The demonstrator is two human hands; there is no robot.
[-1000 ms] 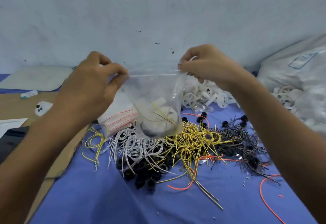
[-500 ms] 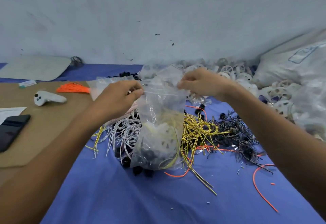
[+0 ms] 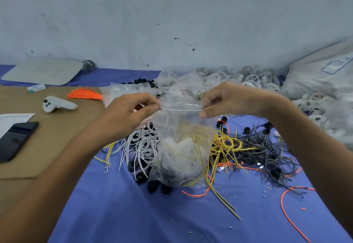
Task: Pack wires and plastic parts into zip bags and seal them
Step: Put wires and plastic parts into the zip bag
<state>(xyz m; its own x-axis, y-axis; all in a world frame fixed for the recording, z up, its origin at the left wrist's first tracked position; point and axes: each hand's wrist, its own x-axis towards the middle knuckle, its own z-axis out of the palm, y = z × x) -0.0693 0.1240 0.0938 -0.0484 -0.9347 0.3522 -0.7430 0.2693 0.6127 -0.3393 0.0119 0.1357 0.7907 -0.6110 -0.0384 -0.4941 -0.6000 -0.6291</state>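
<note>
Since a second ago we lowered the zip bag [image 3: 181, 158] onto the wire pile [image 3: 248, 147], frame centre. Our left hand [image 3: 129, 116] and right hand [image 3: 229, 99] pinch its zip corners. Risk, we judge: springy yellow wires [image 3: 189, 131] may foul the seal.

Soft, even, slightly cool light is filling the scene, moderately bright, and its source is not showing. The pale grey plastered wall [image 3: 172, 13] is glowing flatly, while only faint, soft-edged shadows are lying on the blue fabric sheet [image 3: 133, 216]. The clear plastic zip bag [image 3: 179, 147] is catching a milky sheen across its creases and a thin bright line along its top strip. The black flat smartphone [image 3: 17, 139] is reflecting a dull grey patch. The wide lens is bowing the wall's base and swelling the left forearm [image 3: 57, 175] and right forearm [image 3: 315, 156] toward the 2 lower corners. The heap of white plastic wheels [image 3: 257, 78] is smearing into a soft blur.
</note>
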